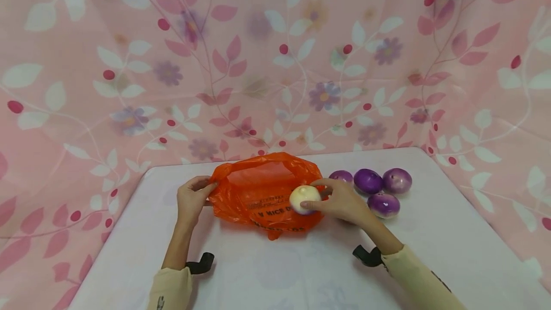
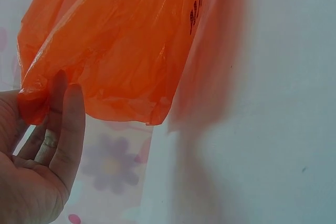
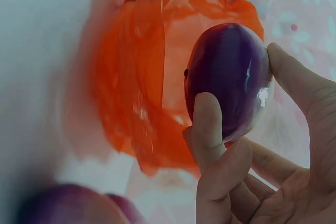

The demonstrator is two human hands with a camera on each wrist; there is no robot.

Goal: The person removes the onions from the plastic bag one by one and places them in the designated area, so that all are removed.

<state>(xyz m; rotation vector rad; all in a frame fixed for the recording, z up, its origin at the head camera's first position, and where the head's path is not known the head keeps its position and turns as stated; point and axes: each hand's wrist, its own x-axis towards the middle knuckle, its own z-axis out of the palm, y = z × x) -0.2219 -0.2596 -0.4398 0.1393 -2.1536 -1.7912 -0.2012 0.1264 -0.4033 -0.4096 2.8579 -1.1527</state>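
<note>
An orange plastic bag (image 1: 267, 181) with black print stands on the table, its mouth spread wide. My left hand (image 1: 192, 200) pinches the bag's left rim between thumb and fingers; the left wrist view shows the bunched plastic (image 2: 34, 103) there. In my right hand (image 1: 342, 201) is a glossy onion (image 1: 304, 199), cream on one side and purple on the other (image 3: 226, 77). Thumb and fingers grip it at the right side of the bag's mouth, apart from the other onions. Whether the right fingers also touch the bag, I cannot tell.
Several more purple onions (image 1: 368, 182) lie grouped on the right of the white-covered table (image 1: 267, 271). One is partly hidden behind my right hand. A pink floral cloth (image 1: 258, 61) hangs behind the table and at its sides.
</note>
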